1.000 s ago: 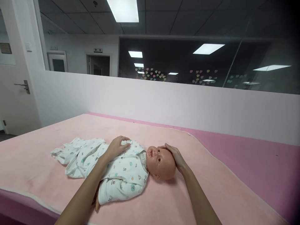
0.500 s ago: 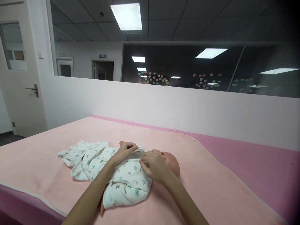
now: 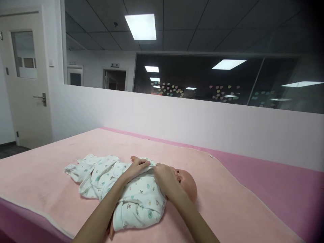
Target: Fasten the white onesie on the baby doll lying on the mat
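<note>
A baby doll [image 3: 188, 184] lies on its back, its head to the right, dressed in a white baby outfit [image 3: 141, 202] with small coloured prints. My left hand [image 3: 138, 167] is on the doll's chest, fingers pinched on the front edge of the outfit. Close beside it, near the neckline, my right hand [image 3: 164, 177] is closed on the same cloth, its fingertips partly hidden. Part of the doll's face shows beyond my right hand. One doll hand [image 3: 111, 231] pokes out of the near sleeve, partly behind my left forearm.
Beneath the doll a pale pink sheet [image 3: 227, 206] covers a darker pink padded surface [image 3: 286, 172]. A white low wall [image 3: 202, 118] with glass above runs along the back. A closed door [image 3: 30, 111] stands at far left.
My right hand has curled from loosely bent fingers to a closed grip and moved slightly left toward my left hand. The whole view has shifted slightly.
</note>
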Action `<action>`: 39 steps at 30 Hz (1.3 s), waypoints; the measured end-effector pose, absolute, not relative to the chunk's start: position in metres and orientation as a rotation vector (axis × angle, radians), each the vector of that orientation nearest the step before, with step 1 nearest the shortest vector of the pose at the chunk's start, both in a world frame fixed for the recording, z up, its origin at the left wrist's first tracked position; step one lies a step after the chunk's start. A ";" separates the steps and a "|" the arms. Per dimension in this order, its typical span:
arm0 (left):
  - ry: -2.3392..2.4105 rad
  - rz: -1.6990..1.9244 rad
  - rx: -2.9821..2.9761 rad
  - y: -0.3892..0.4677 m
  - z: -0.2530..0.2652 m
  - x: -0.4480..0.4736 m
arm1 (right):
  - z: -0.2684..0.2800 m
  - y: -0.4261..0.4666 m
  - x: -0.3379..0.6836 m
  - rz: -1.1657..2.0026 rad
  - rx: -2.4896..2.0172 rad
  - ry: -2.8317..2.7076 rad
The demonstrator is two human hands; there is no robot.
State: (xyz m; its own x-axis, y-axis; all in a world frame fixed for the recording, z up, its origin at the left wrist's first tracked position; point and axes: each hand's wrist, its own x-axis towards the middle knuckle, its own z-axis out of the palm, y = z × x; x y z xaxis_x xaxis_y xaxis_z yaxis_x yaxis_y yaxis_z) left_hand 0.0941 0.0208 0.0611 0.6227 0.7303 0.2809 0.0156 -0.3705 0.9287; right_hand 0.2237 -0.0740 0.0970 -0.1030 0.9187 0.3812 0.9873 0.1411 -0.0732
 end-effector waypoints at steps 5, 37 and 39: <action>0.457 0.551 1.973 0.021 0.065 0.085 | 0.149 -0.120 0.240 -0.068 -1.637 -1.719; -0.148 1.000 1.104 0.032 0.055 0.063 | 0.126 -0.132 0.229 0.683 -1.125 -1.062; -0.173 0.985 1.095 0.030 0.056 0.063 | 0.127 -0.130 0.227 0.703 -1.103 -1.060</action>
State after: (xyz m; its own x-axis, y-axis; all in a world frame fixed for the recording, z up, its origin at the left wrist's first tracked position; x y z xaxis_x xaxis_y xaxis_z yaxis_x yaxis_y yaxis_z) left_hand 0.0630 0.0300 0.0564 0.5854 0.5827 0.5637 -0.7400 0.1001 0.6651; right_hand 0.2274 -0.1299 0.1273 0.3647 0.8739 0.3215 0.0443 0.3287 -0.9434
